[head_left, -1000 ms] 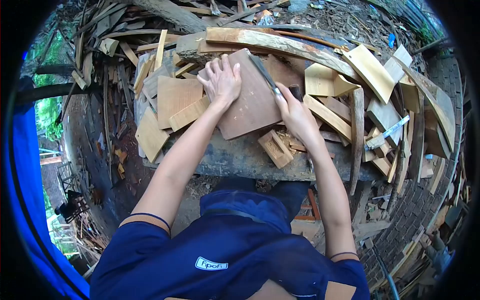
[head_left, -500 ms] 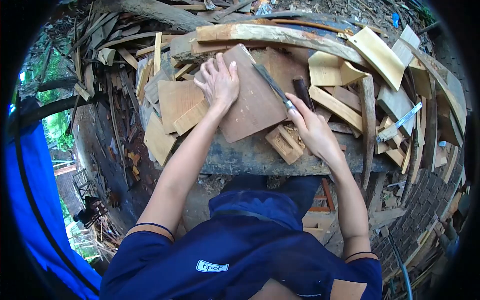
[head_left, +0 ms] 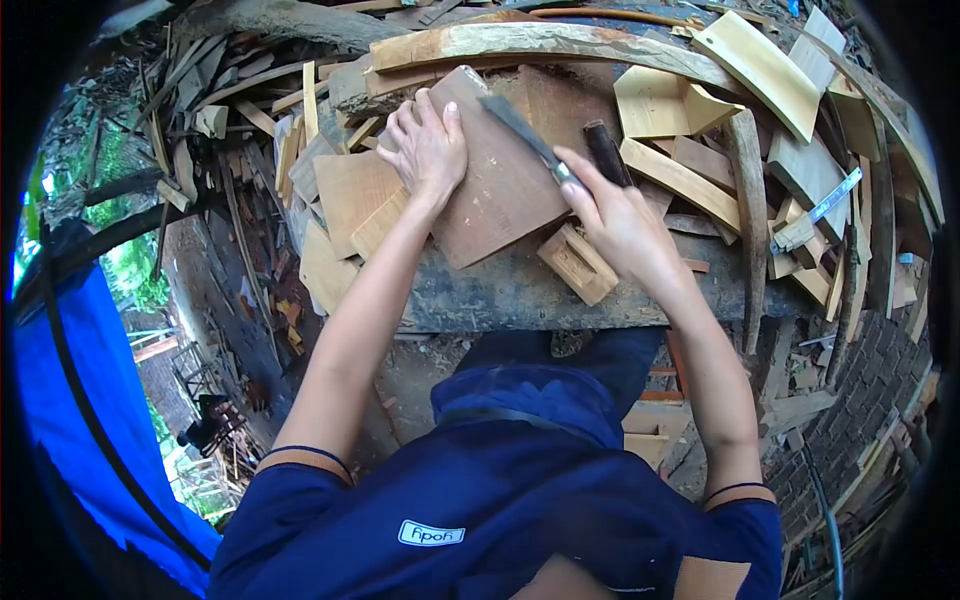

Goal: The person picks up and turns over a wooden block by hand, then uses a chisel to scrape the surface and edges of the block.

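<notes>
My left hand [head_left: 430, 145] lies on the left part of a flat brown wooden board [head_left: 505, 190], its fingers spread and the palm against the wood. The board sits tilted on the workbench. In my right hand [head_left: 622, 220] is a file [head_left: 515, 125] with a flat grey blade and a metal collar; my fingers wrap around its handle. The blade points up and left over the board's upper right edge, and whether it touches cannot be told. Close to my right hand are a dark handle [head_left: 606, 152] and a small grooved wood block [head_left: 578, 264].
Pale wood pieces [head_left: 355, 195] are piled left of the board. A long curved timber [head_left: 560, 42] runs across the back. More offcuts [head_left: 680, 190] and a metal ruler-like strip [head_left: 832, 196] lie on the right. The workbench [head_left: 480, 295] has its front edge near my waist.
The file has swung slightly up and left relative to the board, with my right hand moving along. My left hand stays on the board. The whole view has shifted a little.
</notes>
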The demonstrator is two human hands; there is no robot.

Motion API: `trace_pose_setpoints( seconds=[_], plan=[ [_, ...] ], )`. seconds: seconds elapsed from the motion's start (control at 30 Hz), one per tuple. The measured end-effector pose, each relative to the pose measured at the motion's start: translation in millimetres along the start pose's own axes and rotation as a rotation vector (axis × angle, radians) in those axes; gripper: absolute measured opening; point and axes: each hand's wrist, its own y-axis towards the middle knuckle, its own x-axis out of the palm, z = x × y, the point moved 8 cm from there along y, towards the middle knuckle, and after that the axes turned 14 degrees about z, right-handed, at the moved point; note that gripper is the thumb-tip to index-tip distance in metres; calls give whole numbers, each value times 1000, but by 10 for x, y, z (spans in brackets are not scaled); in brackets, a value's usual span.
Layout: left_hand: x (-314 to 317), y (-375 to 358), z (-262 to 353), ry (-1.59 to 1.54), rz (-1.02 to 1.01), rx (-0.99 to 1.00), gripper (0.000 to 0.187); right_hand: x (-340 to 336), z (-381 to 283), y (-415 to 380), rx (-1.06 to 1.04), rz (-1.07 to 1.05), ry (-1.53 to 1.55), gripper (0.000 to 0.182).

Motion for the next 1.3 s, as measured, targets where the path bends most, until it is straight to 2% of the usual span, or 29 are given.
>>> trace_pose_setpoints(
  seconds=[0.1,0.13,0.17,0.37,0.43,0.47,0.7,0.83,1.17,1.2,1.3],
  plan=[
    [38,35,-17,-15,-2,-8,57,46,52,-17,-72,76,98,45],
    [33,-5,-27,-20,2,-4,57,67,-27,102,-25,9,61,45],
    [28,-43,-23,-16,-3,-3,57,128,-17,255,-130,125,58,45],
    [49,5,-45,-21,22,7,57,28,11,105,-126,97,13,44],
    [27,-36,-23,-21,-3,3,57,53,-21,201,-24,-17,-43,44],
    [34,-35,-19,-20,-6,-1,57,93,-44,346,-106,80,-64,45],
    [45,-41,-52,-36,-6,8,57,23,-11,157,-91,45,-162,44],
    [-8,22,-29,5,61,19,56,80,-97,275,-169,149,-193,44],
    [8,5,-14,-34,1,-6,56,17,-91,-17,-230,231,-348,43],
    [0,1,-3,-26,-15,-8,56,36,-65,-54,-209,182,-340,44],
    [16,5,-21,-37,5,0,56,100,-121,230,-208,197,-300,45]
  ],
)
